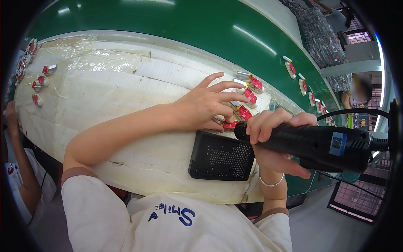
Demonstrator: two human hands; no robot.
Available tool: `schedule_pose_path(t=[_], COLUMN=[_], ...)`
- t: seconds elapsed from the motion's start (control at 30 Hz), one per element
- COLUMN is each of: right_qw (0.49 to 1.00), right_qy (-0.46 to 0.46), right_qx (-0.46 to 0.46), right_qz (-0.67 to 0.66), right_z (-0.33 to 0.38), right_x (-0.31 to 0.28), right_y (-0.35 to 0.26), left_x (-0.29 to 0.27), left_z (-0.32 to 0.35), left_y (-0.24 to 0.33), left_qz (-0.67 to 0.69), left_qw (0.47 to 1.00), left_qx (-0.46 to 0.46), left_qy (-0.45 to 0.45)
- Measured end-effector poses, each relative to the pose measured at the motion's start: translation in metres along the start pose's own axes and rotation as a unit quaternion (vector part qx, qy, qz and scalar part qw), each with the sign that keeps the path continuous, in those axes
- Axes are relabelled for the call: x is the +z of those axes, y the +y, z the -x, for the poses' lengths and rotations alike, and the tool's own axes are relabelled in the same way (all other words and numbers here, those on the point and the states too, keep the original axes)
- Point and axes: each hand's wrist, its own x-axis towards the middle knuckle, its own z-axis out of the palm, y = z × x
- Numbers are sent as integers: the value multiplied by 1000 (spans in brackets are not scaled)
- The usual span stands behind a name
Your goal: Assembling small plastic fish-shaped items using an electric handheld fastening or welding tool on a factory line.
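My right hand is wrapped around a black corded electric screwdriver, held nearly level with its tip pointing left. The tip meets a small red part with a silver end. My left hand steadies this part between thumb and index finger, with the other fingers spread above it. Part of that piece is hidden by the fingers and the tool. Beside the left fingertips lie several similar red-and-white parts with silver ends. Below the hands, a black tray holds many tiny screws in a grid of holes.
Film-covered pale board spans the bench. Beyond it runs a green belt carrying more red-and-white parts at right. More parts lie far left, near a co-worker's arm. The screwdriver's cable arcs at right.
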Motion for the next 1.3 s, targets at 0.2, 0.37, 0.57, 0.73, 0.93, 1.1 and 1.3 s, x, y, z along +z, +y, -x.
schedule_pose_path(t=[0.2, 0.37, 0.57, 0.73, 0.93, 1.1, 1.3], right_qw=[996, 999, 999, 998, 999, 998, 995], right_qy=[21, 10, 19, -1, 14, 32, -26], right_qx=[-31, 23, -40, -67, -23, -2, -74], right_qz=[78, 23, 21, 21, 38, 51, -59], right_z=[0, 3, 2, 13, 19, 21, 16], right_x=[7, 5, 8, 12, 15, 17, 5], right_y=[6, -3, -3, -12, -7, -8, -16], left_x=[1, 1, 1, -2, -4, -3, -3], left_z=[1, 1, 0, -1, 3, 2, 3], left_y=[0, 1, -2, -1, 1, -1, -3], left_qz=[-10, -16, -10, -1, 7, 0, 8], left_qw=[1000, 1000, 1000, 1000, 999, 999, 1000], left_qx=[1, 0, 15, 22, 20, 21, 21], left_qy=[4, 6, 16, 16, 35, 25, 1])
